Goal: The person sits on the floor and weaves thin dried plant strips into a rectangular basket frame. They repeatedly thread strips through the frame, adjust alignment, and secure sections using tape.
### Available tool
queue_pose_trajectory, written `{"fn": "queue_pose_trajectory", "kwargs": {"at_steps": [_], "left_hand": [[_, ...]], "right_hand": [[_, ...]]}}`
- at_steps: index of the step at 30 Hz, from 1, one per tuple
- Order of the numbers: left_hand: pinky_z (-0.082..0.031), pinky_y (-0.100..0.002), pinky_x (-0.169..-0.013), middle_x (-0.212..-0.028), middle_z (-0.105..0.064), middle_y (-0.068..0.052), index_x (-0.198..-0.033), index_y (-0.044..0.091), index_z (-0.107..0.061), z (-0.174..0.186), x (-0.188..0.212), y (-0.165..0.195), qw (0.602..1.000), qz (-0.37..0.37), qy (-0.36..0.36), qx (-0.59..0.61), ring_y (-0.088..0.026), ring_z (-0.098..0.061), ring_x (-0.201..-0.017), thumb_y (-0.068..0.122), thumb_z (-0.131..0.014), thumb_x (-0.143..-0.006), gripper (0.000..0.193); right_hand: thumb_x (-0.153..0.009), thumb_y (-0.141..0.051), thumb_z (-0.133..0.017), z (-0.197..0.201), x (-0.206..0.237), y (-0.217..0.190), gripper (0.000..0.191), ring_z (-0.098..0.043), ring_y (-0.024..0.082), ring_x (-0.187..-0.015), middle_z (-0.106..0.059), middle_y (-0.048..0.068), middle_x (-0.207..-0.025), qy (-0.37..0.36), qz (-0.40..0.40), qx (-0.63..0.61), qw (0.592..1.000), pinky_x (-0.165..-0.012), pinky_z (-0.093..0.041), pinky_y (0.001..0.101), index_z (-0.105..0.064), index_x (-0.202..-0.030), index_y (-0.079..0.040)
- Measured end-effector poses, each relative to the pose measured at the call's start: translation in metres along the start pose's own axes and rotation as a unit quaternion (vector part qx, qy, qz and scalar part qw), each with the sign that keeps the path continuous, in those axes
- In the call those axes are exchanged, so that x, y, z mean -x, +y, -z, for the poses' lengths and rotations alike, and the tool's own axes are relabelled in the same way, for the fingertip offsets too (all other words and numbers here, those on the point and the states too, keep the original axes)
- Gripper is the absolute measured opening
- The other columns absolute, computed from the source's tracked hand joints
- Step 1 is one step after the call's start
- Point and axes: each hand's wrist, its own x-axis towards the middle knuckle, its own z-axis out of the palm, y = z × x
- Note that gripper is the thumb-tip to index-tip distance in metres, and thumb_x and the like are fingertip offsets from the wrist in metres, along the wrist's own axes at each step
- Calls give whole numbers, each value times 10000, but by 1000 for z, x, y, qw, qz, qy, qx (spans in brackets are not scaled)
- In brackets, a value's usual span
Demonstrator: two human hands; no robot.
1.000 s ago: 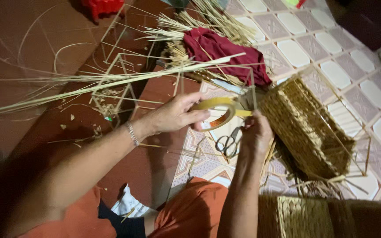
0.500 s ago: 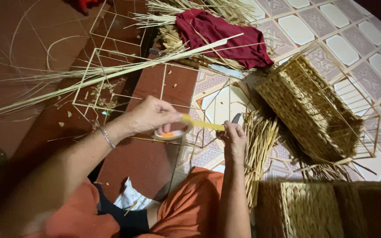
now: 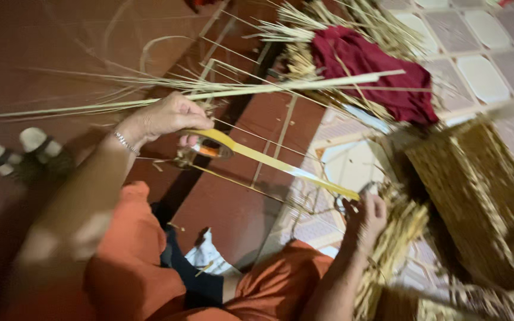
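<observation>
My left hand grips a roll of yellowish tape with an orange core, held above the dark red floor. A long strip of the tape runs taut from the roll down to my right hand, which pinches its free end. My right hand hovers over a bundle of dry straw, next to a woven straw basket on a wire frame. A bracelet circles my left wrist.
Long reed stalks lie across a thin wire frame on the floor. A dark red cloth rests on more straw at the top. A pair of sandals sits at the left. Patterned tiles cover the right.
My hands have drawn apart, pulling a much longer strip of tape off the roll. The left hand moved left and up, the right hand stayed by the straw bundle.
</observation>
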Motion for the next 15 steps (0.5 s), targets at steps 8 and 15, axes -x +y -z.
{"fn": "queue_pose_trajectory", "kwargs": {"at_steps": [8, 15], "left_hand": [[-442, -208, -415, -629, -713, -58, -846, 14, -780, 49, 28, -17, 1000, 20, 23, -6, -75, -605, -476, 175, -753, -859, 164], [-390, -282, -445, -547, -591, -22, -645, 18, -697, 62, 38, -24, 970, 54, 143, -191, -82, -524, -487, 382, -928, -704, 436]], "right_hand": [[-1011, -180, -751, -9, 1, 10, 187, -665, 188, -827, -669, 55, -925, -37, 55, -37, 997, -766, -577, 438, -579, -1028, -109], [-1102, -205, -728, -20, 17, 1, 213, -616, 167, -791, -618, 26, -885, -38, 58, -62, 996, -789, -577, 456, -550, -1015, -125]]}}
